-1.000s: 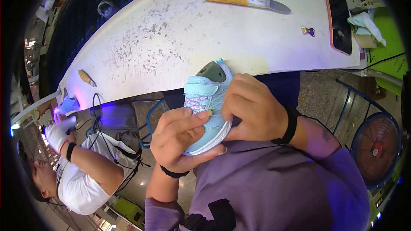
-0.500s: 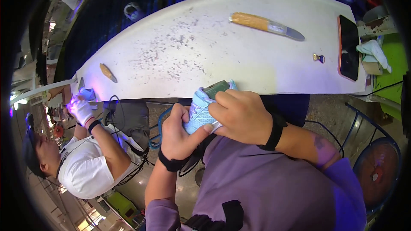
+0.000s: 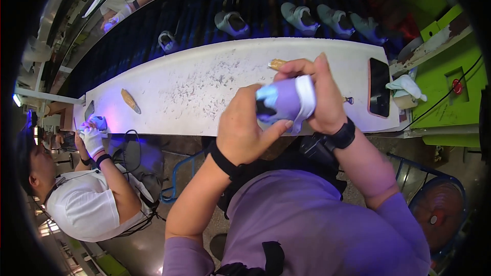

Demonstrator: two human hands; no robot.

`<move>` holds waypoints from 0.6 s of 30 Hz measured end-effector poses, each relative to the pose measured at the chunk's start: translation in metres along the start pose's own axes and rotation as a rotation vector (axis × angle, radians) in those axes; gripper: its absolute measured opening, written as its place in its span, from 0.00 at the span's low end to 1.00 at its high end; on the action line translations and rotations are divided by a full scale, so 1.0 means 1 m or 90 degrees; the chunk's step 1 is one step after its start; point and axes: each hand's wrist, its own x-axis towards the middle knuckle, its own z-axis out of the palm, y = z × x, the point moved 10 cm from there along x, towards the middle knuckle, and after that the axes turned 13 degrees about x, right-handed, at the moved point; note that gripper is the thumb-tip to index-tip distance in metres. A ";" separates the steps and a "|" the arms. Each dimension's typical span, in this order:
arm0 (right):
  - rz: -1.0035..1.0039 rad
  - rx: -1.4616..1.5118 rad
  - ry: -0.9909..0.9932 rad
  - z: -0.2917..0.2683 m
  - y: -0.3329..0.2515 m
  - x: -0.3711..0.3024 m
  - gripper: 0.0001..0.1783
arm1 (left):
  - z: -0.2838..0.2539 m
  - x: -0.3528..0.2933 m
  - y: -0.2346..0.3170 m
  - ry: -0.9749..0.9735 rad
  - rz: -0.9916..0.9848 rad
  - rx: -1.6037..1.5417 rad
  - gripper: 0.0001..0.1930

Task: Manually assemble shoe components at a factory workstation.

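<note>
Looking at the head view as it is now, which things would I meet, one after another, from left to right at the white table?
Co-worker's gloved hand → small tan tool → left hand → shoe → right hand → phone.

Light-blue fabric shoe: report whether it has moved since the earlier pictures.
Yes: the shoe appears shifted forward, from straddling the near edge of the white worktable to over its top.

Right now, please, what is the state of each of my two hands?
Left hand: closed on one end of the small shoe.
Right hand: curved around the other end, holding the same shoe.
</note>
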 end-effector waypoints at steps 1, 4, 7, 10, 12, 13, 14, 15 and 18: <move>0.003 -0.018 -0.034 0.012 0.004 -0.006 0.44 | -0.003 0.001 -0.003 -0.043 -0.041 0.039 0.39; -0.121 -0.312 -0.237 0.057 -0.012 -0.016 0.39 | -0.013 0.000 -0.008 -0.089 -0.048 0.088 0.34; -0.121 -0.474 -0.331 0.089 -0.007 -0.021 0.30 | -0.019 -0.008 -0.009 -0.023 0.074 0.081 0.31; -0.060 -0.483 -0.377 0.090 0.014 -0.014 0.23 | -0.012 -0.015 -0.032 -0.100 -0.029 0.005 0.29; -0.062 -0.395 -0.364 0.086 0.017 -0.008 0.14 | -0.003 -0.022 -0.046 -0.142 -0.066 -0.012 0.29; -0.033 -0.264 -0.315 0.073 0.021 0.000 0.15 | -0.001 -0.028 -0.058 -0.141 -0.131 -0.097 0.27; -0.019 -0.101 -0.270 0.053 0.028 0.004 0.16 | 0.003 -0.031 -0.068 -0.140 -0.190 -0.184 0.26; -0.006 0.062 -0.225 0.034 0.035 0.006 0.17 | 0.005 -0.035 -0.070 -0.143 -0.184 -0.180 0.26; 0.025 0.167 -0.176 0.030 0.046 0.002 0.25 | 0.006 -0.046 -0.075 -0.126 -0.213 -0.231 0.26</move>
